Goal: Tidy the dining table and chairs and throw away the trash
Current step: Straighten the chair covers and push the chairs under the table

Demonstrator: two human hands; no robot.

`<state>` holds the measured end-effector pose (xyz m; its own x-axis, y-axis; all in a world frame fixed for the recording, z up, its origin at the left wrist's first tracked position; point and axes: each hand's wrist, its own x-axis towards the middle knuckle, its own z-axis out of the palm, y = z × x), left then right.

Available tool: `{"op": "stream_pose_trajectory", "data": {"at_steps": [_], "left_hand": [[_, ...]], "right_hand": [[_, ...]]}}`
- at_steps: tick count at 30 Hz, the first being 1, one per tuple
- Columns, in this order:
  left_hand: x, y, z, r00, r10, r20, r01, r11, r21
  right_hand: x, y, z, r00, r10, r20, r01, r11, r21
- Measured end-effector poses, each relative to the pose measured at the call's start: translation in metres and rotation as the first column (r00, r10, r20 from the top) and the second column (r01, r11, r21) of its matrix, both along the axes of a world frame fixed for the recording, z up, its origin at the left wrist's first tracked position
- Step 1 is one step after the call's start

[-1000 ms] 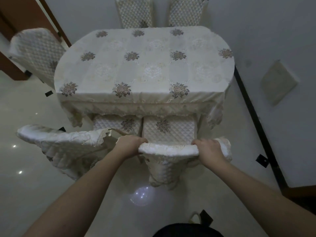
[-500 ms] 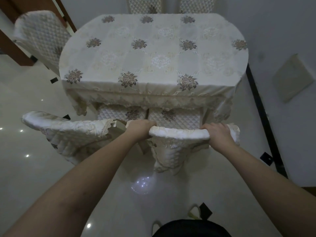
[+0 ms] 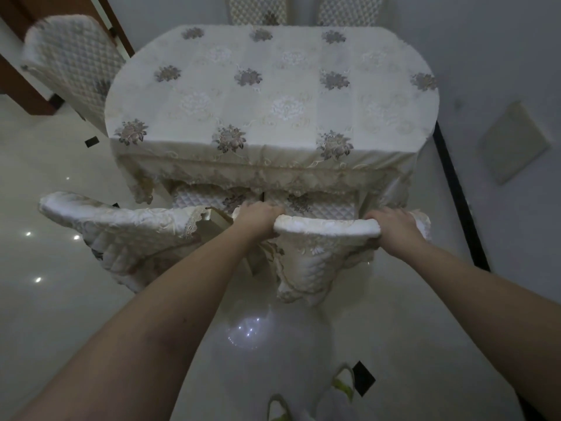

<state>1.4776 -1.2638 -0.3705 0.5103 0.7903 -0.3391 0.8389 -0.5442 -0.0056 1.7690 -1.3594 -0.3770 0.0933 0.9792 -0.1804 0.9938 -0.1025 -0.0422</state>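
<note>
An oval dining table (image 3: 273,95) under a cream cloth with flower motifs fills the upper middle. Right in front of me stands a chair (image 3: 326,227) in a quilted cream cover, its seat partly under the table's near edge. My left hand (image 3: 258,218) grips the left end of its top rail, my right hand (image 3: 393,227) grips the right end. A second covered chair (image 3: 121,220) stands to its left, angled away from the table.
A third covered chair (image 3: 76,65) stands at the table's far left, and two more chair backs (image 3: 303,9) show behind the table. A grey wall (image 3: 501,71) runs close along the right. The glossy tile floor (image 3: 45,299) reflects lights. My slippers (image 3: 312,399) show at the bottom.
The chair in my hands has slid toward the table, its seat further under the cloth edge. I have stepped closer, so the table sits nearer in view.
</note>
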Motion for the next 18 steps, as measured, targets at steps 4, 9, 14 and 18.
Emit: {"op": "stream_pose_trajectory", "data": {"at_steps": [4,9,14,18], "left_hand": [[0.002,-0.013,0.005,0.997,0.077,0.008,-0.077,0.991,0.11],[0.012,-0.073,-0.004,0.96,0.045,0.278,-0.07,0.994,0.082],[0.009,-0.091,-0.016,0.925,0.112,0.362,-0.139,0.989,0.05],[0.013,-0.087,-0.014,0.925,0.128,0.357,-0.145,0.989,0.022]], "right_hand": [[-0.013,-0.007,0.01,0.989,-0.14,0.051,0.141,0.99,-0.024],[-0.032,-0.026,0.016,0.995,-0.095,-0.024,0.096,0.993,0.069],[-0.058,-0.046,0.005,0.992,0.071,-0.105,-0.057,0.99,0.129],[-0.053,-0.038,0.008,0.991,0.067,-0.115,-0.056,0.994,0.098]]}}
